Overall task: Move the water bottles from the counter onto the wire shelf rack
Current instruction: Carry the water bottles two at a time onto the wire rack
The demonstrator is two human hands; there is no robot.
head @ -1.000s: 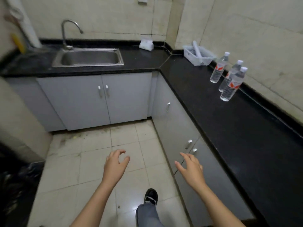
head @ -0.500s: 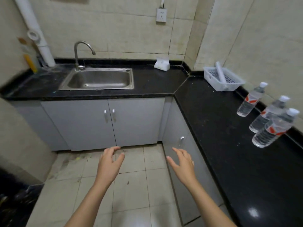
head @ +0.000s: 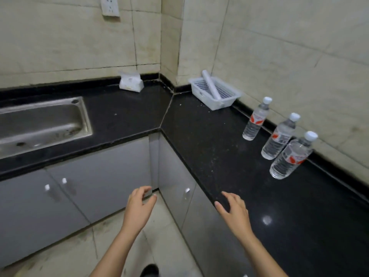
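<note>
Head view. The black L-shaped worktop (head: 199, 136) runs along two tiled walls and meets at an inner corner.

Three clear water bottles with white caps and red-and-white labels stand upright in a row along the back edge of the worktop's right-hand run, close to the wall:
- far bottle (head: 255, 120): stands apart from the other two, nearest the basket.
- middle bottle (head: 279, 138): just beside the near bottle (whether they touch cannot be told).
- near bottle (head: 291, 156): closest to the camera.

A white perforated basket (head: 223, 102) sits near the inner corner, with a white roll (head: 210, 84) leaning in it. A tissue pack (head: 130, 83) lies at the back edge of the left run, and a steel sink (head: 40, 124) is set into that run.

The left hand (head: 137, 208) hovers in front of the grey cabinet doors (head: 99, 176), fingers loosely curved and apart, holding nothing. The right hand (head: 233, 212) hovers over the worktop's front edge, fingers spread, holding nothing, well apart from the bottles.
</note>
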